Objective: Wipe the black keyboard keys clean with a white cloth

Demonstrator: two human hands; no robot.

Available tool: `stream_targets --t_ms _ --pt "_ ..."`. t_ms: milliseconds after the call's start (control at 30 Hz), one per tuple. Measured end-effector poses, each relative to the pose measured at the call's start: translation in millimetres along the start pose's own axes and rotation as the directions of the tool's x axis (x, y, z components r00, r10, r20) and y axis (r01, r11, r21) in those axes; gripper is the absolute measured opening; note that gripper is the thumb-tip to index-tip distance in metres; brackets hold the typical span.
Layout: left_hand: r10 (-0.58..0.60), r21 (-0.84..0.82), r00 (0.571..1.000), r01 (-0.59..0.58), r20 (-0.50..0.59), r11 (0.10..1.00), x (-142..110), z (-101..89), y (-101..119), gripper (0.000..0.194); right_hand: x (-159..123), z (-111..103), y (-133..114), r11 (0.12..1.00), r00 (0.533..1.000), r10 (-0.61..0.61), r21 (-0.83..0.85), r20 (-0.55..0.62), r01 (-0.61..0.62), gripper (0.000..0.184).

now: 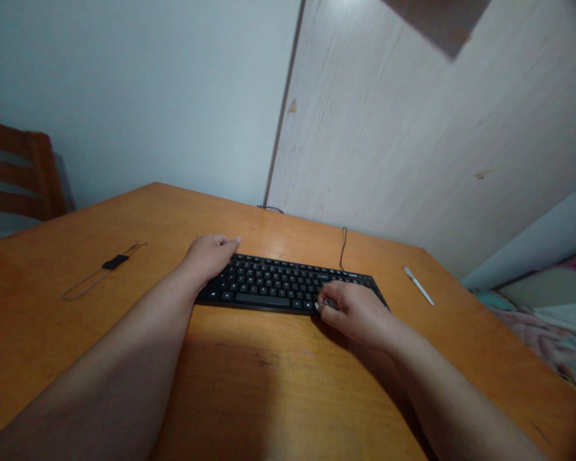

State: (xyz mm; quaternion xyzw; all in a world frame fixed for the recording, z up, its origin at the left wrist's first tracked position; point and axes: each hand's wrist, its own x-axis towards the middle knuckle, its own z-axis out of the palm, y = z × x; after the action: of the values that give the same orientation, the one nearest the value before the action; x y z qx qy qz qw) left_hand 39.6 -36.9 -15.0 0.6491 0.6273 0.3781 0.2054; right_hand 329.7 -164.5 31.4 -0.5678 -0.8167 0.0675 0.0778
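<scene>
A black keyboard (269, 285) lies flat on the wooden table, its keys facing up. My left hand (210, 256) grips its left end, with the thumb along the far corner and the other fingers mostly hidden. My right hand (348, 307) is over the right part of the keyboard, its fingers curled into a pinch near the front edge. Something small and pale shows at those fingertips, too little of it to name. From the keyboard's far edge a thin dark cable (344, 246) runs back toward the wall.
On the left of the table (230, 384) lies a black rectangular piece (115, 262) with thin looped cord. A slim white brush-like tool (418, 285) rests at the right. A wooden chair (41, 173) stands at the far left. Crumpled fabric (542, 339) lies beyond the right edge.
</scene>
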Motion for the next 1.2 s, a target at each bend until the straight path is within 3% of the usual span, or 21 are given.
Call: stream_targets --t_ms 500,900,1100,1200 --pt "-0.013 0.004 1.0 0.013 0.006 1.0 -0.9 -0.1 1.2 0.046 0.5 6.7 -1.4 0.993 0.997 -0.004 0.117 -0.073 0.012 0.01" --pt "0.003 0.04 1.0 -0.003 0.004 0.999 -1.8 -1.6 3.1 0.047 4.4 7.0 -13.0 0.998 0.999 -0.037 0.049 0.002 0.037 0.01" --pt "0.031 0.062 0.999 -0.033 0.018 0.998 -0.6 -1.3 2.3 0.048 5.6 10.4 -15.1 0.999 0.998 -0.032 0.027 -0.055 0.034 0.011" --pt "0.019 0.052 1.0 -0.019 0.015 0.998 -0.2 -0.6 1.3 0.047 5.5 8.8 -13.4 0.997 0.998 -0.059 0.039 -0.021 0.06 0.011"
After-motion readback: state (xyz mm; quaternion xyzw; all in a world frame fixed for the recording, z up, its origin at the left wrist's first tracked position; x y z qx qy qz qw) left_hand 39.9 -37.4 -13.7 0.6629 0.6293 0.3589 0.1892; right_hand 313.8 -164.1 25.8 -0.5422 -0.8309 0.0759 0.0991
